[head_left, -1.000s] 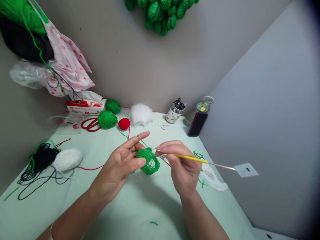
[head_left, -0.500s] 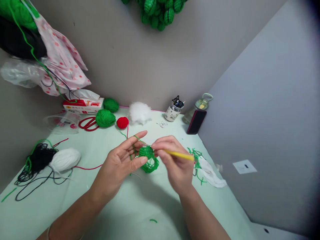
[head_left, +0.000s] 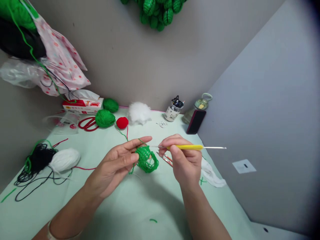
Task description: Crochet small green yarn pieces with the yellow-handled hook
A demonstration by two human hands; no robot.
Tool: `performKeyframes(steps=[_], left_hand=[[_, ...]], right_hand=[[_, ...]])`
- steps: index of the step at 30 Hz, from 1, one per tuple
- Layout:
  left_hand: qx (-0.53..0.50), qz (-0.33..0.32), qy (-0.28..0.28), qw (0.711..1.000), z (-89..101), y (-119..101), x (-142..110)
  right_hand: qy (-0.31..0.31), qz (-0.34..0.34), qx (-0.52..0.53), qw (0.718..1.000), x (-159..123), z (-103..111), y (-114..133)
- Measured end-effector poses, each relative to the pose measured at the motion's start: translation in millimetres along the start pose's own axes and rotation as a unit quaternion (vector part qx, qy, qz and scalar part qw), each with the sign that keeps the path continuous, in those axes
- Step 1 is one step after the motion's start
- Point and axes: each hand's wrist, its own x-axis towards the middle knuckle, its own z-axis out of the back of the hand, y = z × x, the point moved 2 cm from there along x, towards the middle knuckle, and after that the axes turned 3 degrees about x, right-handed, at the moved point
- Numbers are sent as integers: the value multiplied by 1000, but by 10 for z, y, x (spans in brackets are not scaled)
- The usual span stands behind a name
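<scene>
Change since half a second ago: my right hand (head_left: 186, 163) shifts rightward off the green crocheted mesh piece (head_left: 143, 153), so the bare metal shaft of the yellow-handled crochet hook (head_left: 190, 147) shows between them. I read that as one hook stroke drawn back, stitching still in progress. The tip at the mesh's upper edge is too small to tell if it's free of the stitch.

Pose: left hand (head_left: 112, 165) clamped on the mesh, thumb over its left side, index finger stretched out with a green strand across it. Right fingers pinch the handle, hook near level. The mesh is up over the middle of the pale green table (head_left: 120, 213), well in from the back edge, loose green yarn loops hanging at its lower right. Red-and-metal scissors (head_left: 168, 160) show just below the right fingertips; white cloth strip (head_left: 212, 175) by the right edge.
</scene>
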Motion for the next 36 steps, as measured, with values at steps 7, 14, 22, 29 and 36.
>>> performKeyframes(steps=[7, 14, 22, 29, 36], left_hand=[[66, -18, 3, 998, 0, 42, -6], [150, -67, -23, 986, -23, 66, -7], [189, -61, -64, 978, -65, -19, -20], [246, -60, -44, 966, -28, -75, -41], [266, -60, -47, 961, -37, -103, -40]], right_hand=[[24, -95, 99, 990, 38, -24, -44], [58, -19, -12, 998, -37, -113, -95], [45, -113, 92, 988, -42, -56, -154], [64, -144, 112, 981, -19, -26, -135], [105, -120, 83, 984, -11, 21, -88]])
